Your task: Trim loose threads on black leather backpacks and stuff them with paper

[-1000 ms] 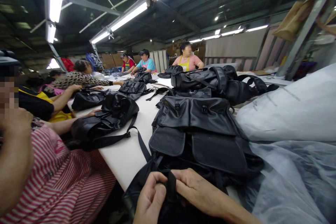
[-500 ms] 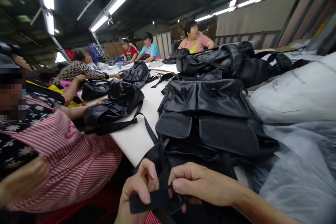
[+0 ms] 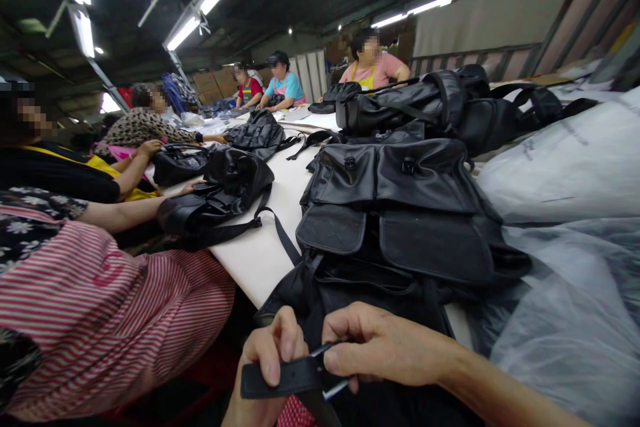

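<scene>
Low in front of me, my left hand [image 3: 267, 350] pinches a flat black strap [image 3: 289, 377] between thumb and fingers. Small holes show in the strap. My right hand [image 3: 383, 343] is closed on a metal buckle [image 3: 336, 389] at the strap's right end; its shiny bars stick out past the thumb, and the fingers hide part of it. Just beyond both hands lies a large black leather-like bag [image 3: 425, 240] with two front pockets, its flaps folded toward me and small clasps on the pockets.
More black bags [image 3: 400, 107] are piled behind on the white table [image 3: 283, 203]. Clear plastic wrapping [image 3: 575, 300] and a white bundle [image 3: 565, 160] lie at right. Close on my left sits a co-worker in a striped apron [image 3: 110, 307], with a hand on another black bag [image 3: 220, 193].
The metal buckle has turned into view between my hands, and the strap's holes now show. The near co-worker's arm has moved from the lower left toward the bag on the table.
</scene>
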Available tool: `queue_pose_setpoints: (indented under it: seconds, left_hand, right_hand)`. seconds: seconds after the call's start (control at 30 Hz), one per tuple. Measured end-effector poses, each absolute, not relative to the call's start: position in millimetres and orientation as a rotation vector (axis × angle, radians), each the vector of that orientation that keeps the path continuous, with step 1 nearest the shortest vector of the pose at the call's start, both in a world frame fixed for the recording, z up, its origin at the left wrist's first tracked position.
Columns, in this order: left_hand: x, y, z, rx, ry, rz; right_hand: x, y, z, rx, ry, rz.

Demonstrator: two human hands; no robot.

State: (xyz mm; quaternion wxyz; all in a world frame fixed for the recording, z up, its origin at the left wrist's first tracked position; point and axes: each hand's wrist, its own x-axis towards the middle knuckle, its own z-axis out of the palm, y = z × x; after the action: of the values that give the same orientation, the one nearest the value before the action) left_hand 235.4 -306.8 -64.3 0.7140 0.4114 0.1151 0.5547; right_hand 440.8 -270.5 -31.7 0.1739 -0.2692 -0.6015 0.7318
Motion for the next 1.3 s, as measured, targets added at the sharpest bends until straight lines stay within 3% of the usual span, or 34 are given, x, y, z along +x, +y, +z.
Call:
queue_pose_setpoints:
  seconds: [0.5,0.7,0.9,1.03,1.17,1.3]
  left_hand:
    - [237.9,-302.3,-45.7,1.152,0.438,1.206]
    - [251.5,-300.1,-32.6,1.605,0.876,1.091]
    - [259.5,-296.9,-33.4,1.56,1.159,0.873]
    - [245.7,-288.6,-21.7,1.579,1.057,0.512]
    - [239.4,-268.7,-10.7,1.225,0.778,0.199]
    - [263.2,-251.0,-2.8,1.305,0.826,0.347]
  right_hand:
    - [443.5,-269.9,-31.3,-0.757,-1.751,2.072]
    - [443.0,-276.5,-26.2,-0.853,-1.975,1.655]
    - [457.0,-273.6,-18.4,-0.802,-2.124,1.37]
    - [464.1,-272.4,-17.1,-0.916,-2.155,1.226]
    - [465.2,-270.4,-14.7,-0.808,-2.157,1.132]
    - [473.0,-260.3,-8.8,-0.861,-2.12,0.824]
